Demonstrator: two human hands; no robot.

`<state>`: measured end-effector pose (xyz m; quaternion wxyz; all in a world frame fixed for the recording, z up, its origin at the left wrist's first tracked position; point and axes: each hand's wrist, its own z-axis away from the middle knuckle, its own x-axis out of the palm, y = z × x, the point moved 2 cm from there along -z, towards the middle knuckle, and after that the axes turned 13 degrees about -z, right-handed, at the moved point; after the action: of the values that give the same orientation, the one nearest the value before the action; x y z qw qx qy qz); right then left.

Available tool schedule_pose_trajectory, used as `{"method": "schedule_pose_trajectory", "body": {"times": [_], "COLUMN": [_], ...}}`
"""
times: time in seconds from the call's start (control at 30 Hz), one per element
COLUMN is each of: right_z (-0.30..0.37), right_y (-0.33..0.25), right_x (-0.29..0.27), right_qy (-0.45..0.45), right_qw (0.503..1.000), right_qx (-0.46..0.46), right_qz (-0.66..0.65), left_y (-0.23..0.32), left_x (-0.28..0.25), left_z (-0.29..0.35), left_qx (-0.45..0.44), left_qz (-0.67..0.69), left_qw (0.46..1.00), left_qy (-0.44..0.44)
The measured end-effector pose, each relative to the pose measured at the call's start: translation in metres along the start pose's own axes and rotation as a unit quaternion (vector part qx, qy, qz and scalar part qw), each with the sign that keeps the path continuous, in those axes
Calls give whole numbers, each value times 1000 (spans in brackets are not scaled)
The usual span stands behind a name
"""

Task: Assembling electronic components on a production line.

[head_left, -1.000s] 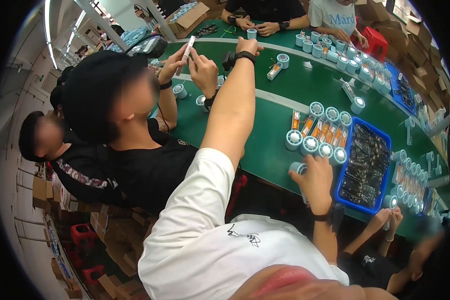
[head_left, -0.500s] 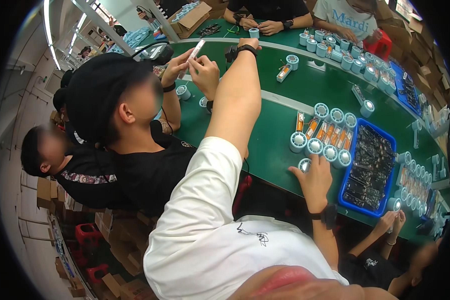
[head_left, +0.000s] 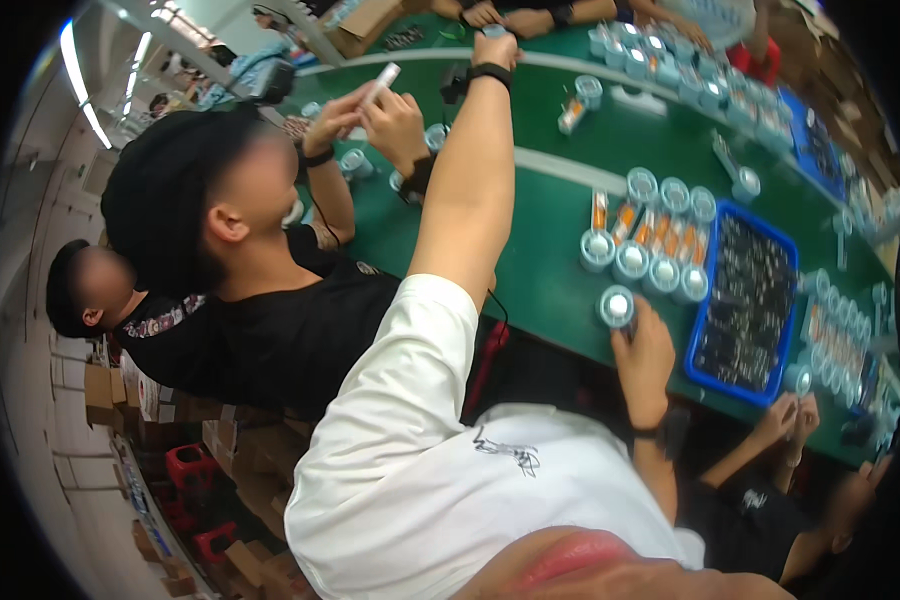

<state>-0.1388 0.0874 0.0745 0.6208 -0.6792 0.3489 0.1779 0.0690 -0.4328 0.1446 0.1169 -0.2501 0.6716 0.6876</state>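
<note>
My left arm reaches far across the green table [head_left: 560, 225]. At its end my left hand [head_left: 497, 48] is closed around a light-blue round housing [head_left: 493, 31], mostly hidden by the fingers. Close to the near edge, my right hand [head_left: 647, 355] has its thumb and fingers around another light-blue round housing [head_left: 617, 306] with a white centre. Just beyond it, two rows of similar housings [head_left: 631, 262] are joined by open handles with orange parts [head_left: 660, 236] inside.
A blue tray [head_left: 692, 375] full of dark circuit boards stands right of the rows. On my left a co-worker in a black cap [head_left: 170, 190] holds a white piece [head_left: 381, 84]. Other people's hands work across the table and at lower right. More housings [head_left: 710, 90] line the far side.
My right hand, spread beside the near housing before, has closed around it. My left hand has come onto the far housing. The whole view has shifted slightly.
</note>
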Motion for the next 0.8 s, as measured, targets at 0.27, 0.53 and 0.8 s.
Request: {"method": "schedule_pose_trajectory", "body": {"times": [0.27,0.53,0.8], "right_z": [-5,11,6], "right_y": [11,45,32], "right_x": [10,-14,-12], "right_qy": [67,-31,-1], "right_qw": [994,967,925], "right_qx": [-42,99,164], "right_qz": [-69,-232,-343], "left_y": [7,-116,-96], "left_x": [3,40,27], "left_z": [335,518,519], "left_qx": [202,104,94], "left_qz": [201,138,73], "left_qw": [954,979,960], "left_qy": [91,-107,-255]}}
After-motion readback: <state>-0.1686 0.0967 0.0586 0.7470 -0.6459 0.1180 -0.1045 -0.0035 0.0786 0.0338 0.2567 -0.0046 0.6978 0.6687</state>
